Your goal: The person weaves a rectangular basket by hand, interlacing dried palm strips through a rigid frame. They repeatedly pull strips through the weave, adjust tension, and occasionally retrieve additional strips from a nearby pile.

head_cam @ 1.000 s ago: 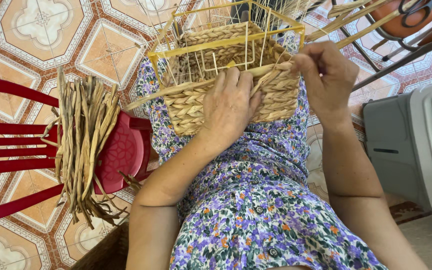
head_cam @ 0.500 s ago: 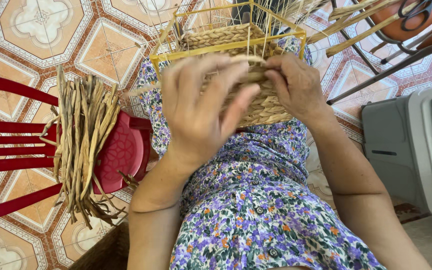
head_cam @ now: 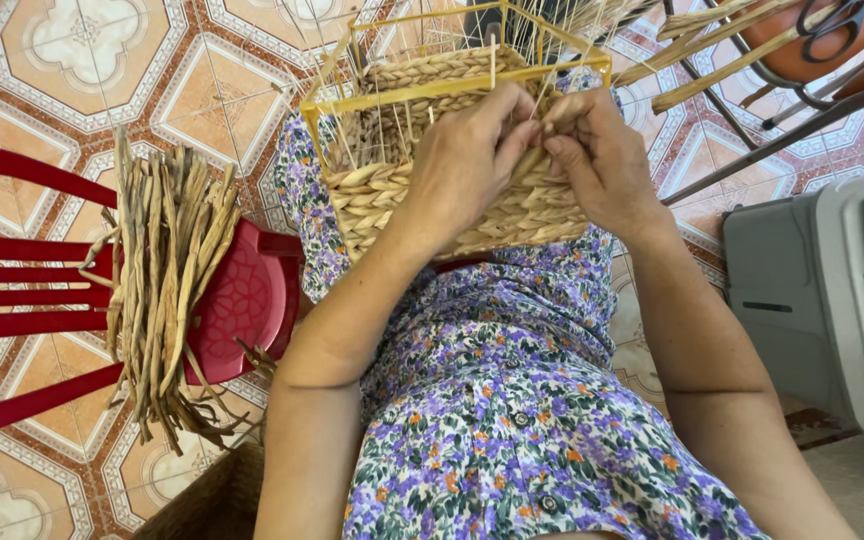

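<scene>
Both hands, left (head_cam: 467, 165) and right (head_cam: 597, 160), pinch a strand at the basket (head_cam: 452, 205) rim; best keep it tight against the frame (head_cam: 452, 88) when tucking.

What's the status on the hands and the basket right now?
Left hand and right hand both pinching a strand at the woven basket rim. Basket on lap. Nothing blocking.

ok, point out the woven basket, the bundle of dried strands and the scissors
woven basket (head_cam: 472, 215), head view, on its braided front wall.
bundle of dried strands (head_cam: 167, 280), head view, on the middle of the bundle.
scissors (head_cam: 837, 15), head view, on the handles.
</scene>
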